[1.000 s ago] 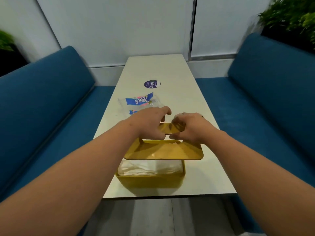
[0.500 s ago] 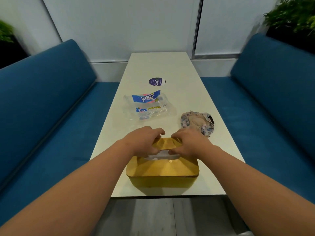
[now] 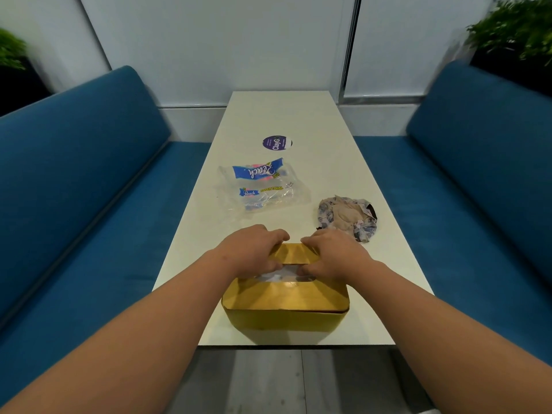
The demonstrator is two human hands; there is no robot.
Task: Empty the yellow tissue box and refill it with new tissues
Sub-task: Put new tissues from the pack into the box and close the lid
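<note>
A: Checking the yellow tissue box (image 3: 285, 306): sits at the near edge of the table (image 3: 343, 174), lid on, white tissue (image 3: 276, 274) showing in the slot.
B: Hands?
A: Left hand (image 3: 254, 249) and right hand (image 3: 331, 252) both curl over the lid's far strip, thumbs at the slot.
B: Handling?
A: Looks like rigid plastic, glossy, likely slippery. Light. I'd hold the lid by its edges; tissue is soft and tears, so pinch it low.
B: Refill?
A: Clear wrapper (image 3: 263, 186) beyond looks empty.
</note>
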